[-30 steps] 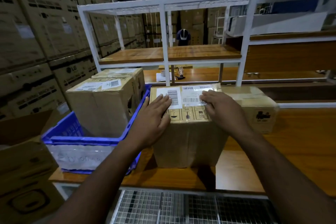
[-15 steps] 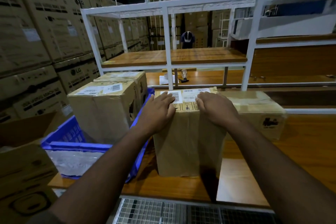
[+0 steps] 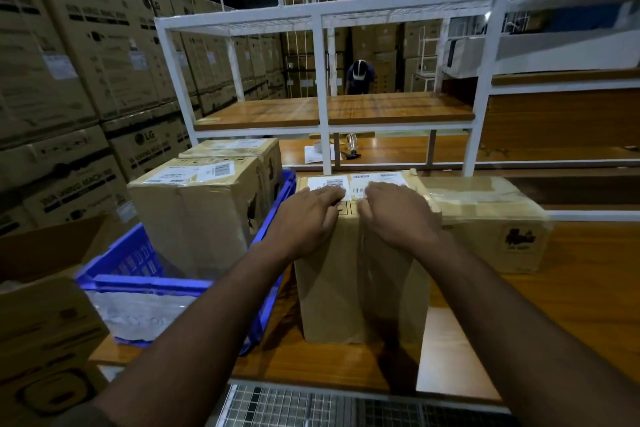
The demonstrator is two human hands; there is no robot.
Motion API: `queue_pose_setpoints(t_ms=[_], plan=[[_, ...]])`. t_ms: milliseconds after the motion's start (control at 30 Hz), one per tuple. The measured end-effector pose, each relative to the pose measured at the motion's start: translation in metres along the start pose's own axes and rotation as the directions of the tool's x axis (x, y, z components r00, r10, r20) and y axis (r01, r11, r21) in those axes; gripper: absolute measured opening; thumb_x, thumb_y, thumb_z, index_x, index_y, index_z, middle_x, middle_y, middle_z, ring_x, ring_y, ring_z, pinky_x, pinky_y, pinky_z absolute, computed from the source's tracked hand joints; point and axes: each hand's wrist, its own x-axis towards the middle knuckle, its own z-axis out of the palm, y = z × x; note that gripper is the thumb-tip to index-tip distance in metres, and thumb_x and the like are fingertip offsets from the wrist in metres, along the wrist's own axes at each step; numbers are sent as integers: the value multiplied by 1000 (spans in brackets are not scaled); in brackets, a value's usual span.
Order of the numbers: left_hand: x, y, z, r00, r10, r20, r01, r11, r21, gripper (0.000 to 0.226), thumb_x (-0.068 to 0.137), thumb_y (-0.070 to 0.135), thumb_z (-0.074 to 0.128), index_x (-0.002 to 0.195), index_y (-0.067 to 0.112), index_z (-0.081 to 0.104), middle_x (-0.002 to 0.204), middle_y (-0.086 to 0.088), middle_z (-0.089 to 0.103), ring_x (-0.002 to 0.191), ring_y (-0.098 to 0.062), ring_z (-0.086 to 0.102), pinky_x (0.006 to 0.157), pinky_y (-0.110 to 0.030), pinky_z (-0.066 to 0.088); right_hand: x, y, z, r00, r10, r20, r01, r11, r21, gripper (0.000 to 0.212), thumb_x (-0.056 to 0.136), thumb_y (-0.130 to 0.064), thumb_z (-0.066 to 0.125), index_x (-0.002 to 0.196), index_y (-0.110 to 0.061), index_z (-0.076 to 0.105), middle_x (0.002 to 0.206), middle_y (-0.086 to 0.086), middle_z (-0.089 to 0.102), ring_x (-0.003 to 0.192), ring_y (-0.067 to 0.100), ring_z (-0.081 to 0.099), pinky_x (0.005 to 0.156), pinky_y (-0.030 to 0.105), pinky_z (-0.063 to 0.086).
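Our left hand and right hand lie released, pressing labels atop the taped carton. Stiff, tape-slick, probably hefty; we'd grip its 3 and 9 o'clock sides.

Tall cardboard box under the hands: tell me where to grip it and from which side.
Probably its upper side faces, coming from the front and above. The tall cardboard box stands upright; the blue crate crowds its left, the low taped box its right, so the upper part looks freest.
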Motion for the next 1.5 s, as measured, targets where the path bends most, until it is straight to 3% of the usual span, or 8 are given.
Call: queue_pose_setpoints(t_ms=[133, 367, 567, 733, 933, 1133, 1300, 1500], plan=[[-1, -3, 0, 1000, 17, 19, -17, 1000, -6, 57, 97, 35, 27, 147, 22, 51, 153, 2, 49, 139, -12, 44, 117, -34, 28, -4, -15, 7, 997, -78, -15, 79, 997, 26, 40, 102, -33, 37, 136, -22, 56, 142, -2, 56, 131, 14, 49, 115, 43, 25], [-4, -8, -1, 1000, -2, -13, 2, 1000, 23, 52, 106, 50, 31, 147, 24, 51, 152, 2, 50, 139, -16, 46, 112, -34, 34, -4, -4, -6, 999, -24, -40, 23, 1000, -18, 31, 101, -43, 38, 100, -23, 61, 95, -2, 63, 81, 16, 53, 71, 32, 32], [-25, -23, -7, 993, -111, 51, 110, 994, 10, 96, 79, 86, 23, 155, 29, 34, 162, 8, 32, 148, -9, 29, 113, -44, 37, -30, 36, 0, 966, 91, -241, -102, 994, -35, 40, 102, -44, 41, 114, -17, 68, 112, 4, 70, 106, 23, 62, 91, 40, 46], [-22, -19, -7, 991, -130, 35, 130, 991, -9, 93, 80, 83, 27, 155, 28, 37, 162, 6, 34, 148, -11, 29, 114, -42, 35, -20, 32, -3, 974, 122, -189, -135, 989, -57, 47, 101, -50, 34, 104, -16, 67, 95, 2, 65, 85, 18, 59, 72, 36, 50], [-31, -20, 0, 986, -168, -22, 161, 968, -192, 96, 79, 81, 43, 158, 27, 28, 162, 4, 33, 146, -11, 33, 113, -45, 41, -37, 46, 1, 990, 88, -111, -79, 993, 86, 67, 96, -67, 29, 140, -21, 51, 147, 1, 50, 140, 18, 38, 103, 44, 41], [-72, -9, 40, 905, -411, 114, 329, 503, -799, 84, 78, 60, 70, 149, 34, 33, 148, 5, 50, 124, -9, 56, 93, -30, 52, -49, 62, -2, 994, 71, -87, -57, 986, 156, 90, 76, -77, 50, 148, -23, 42, 156, -3, 39, 146, 15, 27, 113, 38, 27], [-112, 1, 90, 730, -495, 472, 589, 104, -801, 58, 90, 49, 63, 139, 24, 46, 136, -10, 58, 114, -27, 64, 93, -50, 56, -55, 56, -1, 984, 91, -153, -66, 984, 164, 82, 79, -68, 60, 144, -21, 47, 151, -1, 46, 143, 16, 34, 113, 36, 30], [-117, -7, 108, 653, -432, 622, 681, -23, -732, 80, 80, 56, 72, 148, 29, 40, 141, -6, 54, 122, -29, 57, 102, -51, 52, -72, 62, -8, 970, 114, -212, -75, 980, 185, 75, 82, -64, 61, 141, -20, 52, 147, 0, 51, 139, 16, 39, 110, 34, 31]])
